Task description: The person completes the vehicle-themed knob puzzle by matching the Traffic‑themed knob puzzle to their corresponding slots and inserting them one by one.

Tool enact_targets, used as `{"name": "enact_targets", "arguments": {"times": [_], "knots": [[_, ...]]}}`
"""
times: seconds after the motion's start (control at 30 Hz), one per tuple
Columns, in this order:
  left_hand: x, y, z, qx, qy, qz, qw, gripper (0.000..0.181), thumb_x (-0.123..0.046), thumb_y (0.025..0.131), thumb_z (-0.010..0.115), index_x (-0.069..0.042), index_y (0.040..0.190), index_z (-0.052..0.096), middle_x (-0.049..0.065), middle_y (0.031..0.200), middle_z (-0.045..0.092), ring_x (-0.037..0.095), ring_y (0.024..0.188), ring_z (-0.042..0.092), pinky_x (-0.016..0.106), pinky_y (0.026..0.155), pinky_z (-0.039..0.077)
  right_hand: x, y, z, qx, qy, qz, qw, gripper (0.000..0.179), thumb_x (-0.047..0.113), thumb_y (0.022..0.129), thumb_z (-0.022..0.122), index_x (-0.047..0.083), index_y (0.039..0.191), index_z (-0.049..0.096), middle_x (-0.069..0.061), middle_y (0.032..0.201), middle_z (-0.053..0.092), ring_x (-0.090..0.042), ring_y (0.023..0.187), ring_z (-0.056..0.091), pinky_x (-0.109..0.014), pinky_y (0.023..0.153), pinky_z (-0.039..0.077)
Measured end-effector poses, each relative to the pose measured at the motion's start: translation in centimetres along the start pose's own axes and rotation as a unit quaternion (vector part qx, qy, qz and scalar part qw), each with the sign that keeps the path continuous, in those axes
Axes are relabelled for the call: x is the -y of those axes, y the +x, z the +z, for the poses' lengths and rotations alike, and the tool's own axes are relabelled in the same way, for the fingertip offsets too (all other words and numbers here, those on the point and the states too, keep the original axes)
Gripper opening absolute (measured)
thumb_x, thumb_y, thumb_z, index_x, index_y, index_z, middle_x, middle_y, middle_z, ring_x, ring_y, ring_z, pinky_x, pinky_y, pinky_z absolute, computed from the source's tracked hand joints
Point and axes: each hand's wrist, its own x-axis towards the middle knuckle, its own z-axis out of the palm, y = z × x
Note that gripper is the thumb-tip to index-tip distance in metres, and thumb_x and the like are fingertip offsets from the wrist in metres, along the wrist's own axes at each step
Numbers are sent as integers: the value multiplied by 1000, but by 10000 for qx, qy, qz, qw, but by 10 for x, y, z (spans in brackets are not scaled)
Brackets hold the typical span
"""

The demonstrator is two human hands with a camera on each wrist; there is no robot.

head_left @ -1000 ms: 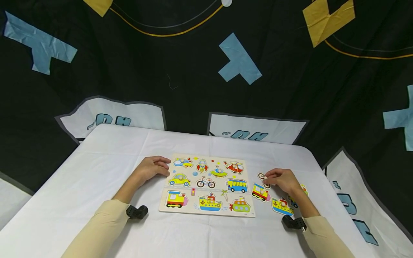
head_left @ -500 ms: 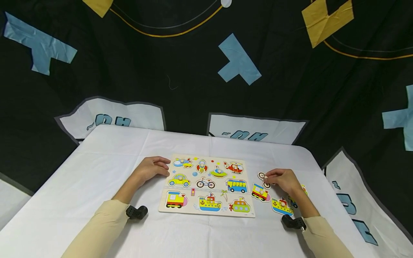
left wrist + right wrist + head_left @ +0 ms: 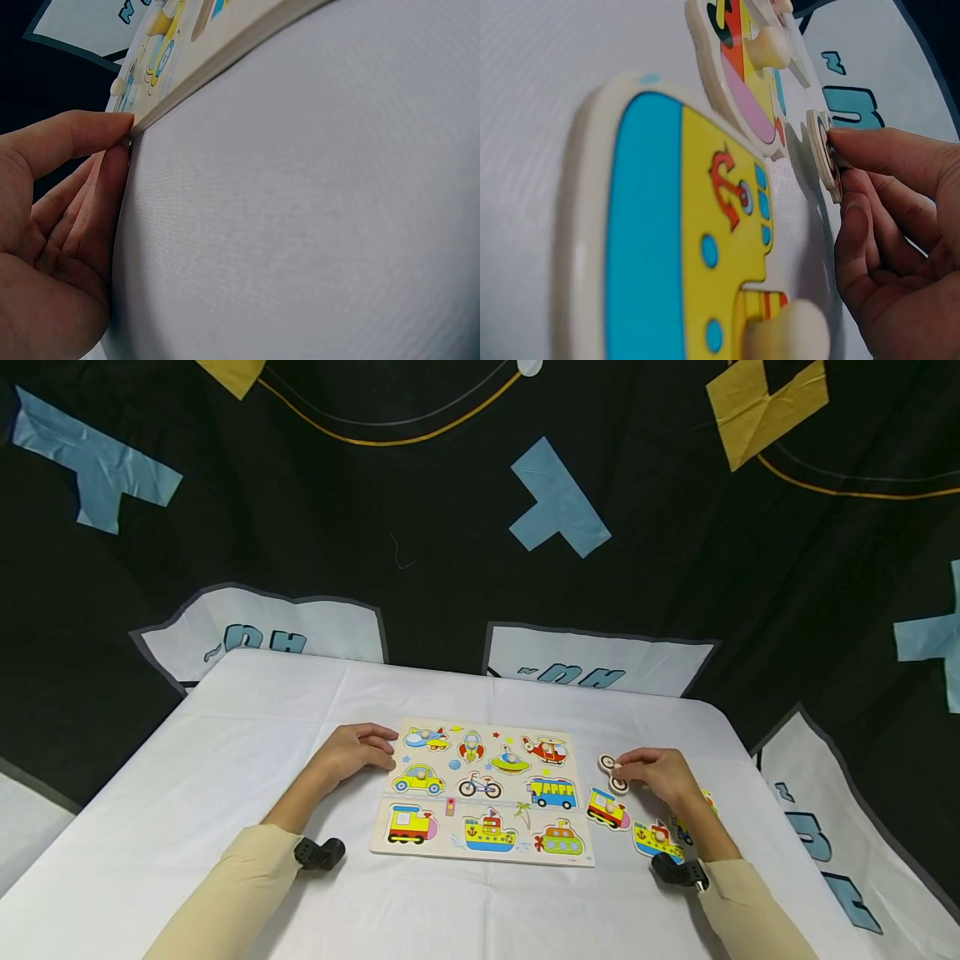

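Note:
My right hand [image 3: 663,777] pinches a wooden bicycle puzzle piece [image 3: 606,766] between thumb and fingers, right of the board. In the right wrist view the bicycle piece [image 3: 817,146] is tilted and appears raised off the cloth. A flat wooden puzzle board [image 3: 382,789] printed with vehicles lies in the middle, including a bicycle picture [image 3: 480,786]. At its left edge rests my left hand [image 3: 358,748], fingers loosely bent, fingertips touching the board's side. The left wrist view shows those fingertips [image 3: 120,127] against the edge.
A train piece [image 3: 607,810] and a ship piece [image 3: 657,842], both knobbed, lie between the board and my right forearm. Another piece [image 3: 708,799] is partly hidden by that forearm. White cloth [image 3: 420,910] covers the table; a black curtain [image 3: 435,527] hangs behind.
The right hand has risen slightly, and the bicycle piece has lifted and shifted a little with it. The left hand and board have stayed put.

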Motion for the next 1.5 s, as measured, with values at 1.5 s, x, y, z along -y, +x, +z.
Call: {"name": "enact_targets", "arguments": {"times": [1.5], "knots": [[0,0,1,-19,-63,-45,10000,54,-13,75,83,-10,126,68,0,89,73,17,87,66,25,78,50,80,3,71,764,265,-870,9929,24,23,75,87,9,93,79,-1,82,76,-17,79,65,-32,77,48]]}}
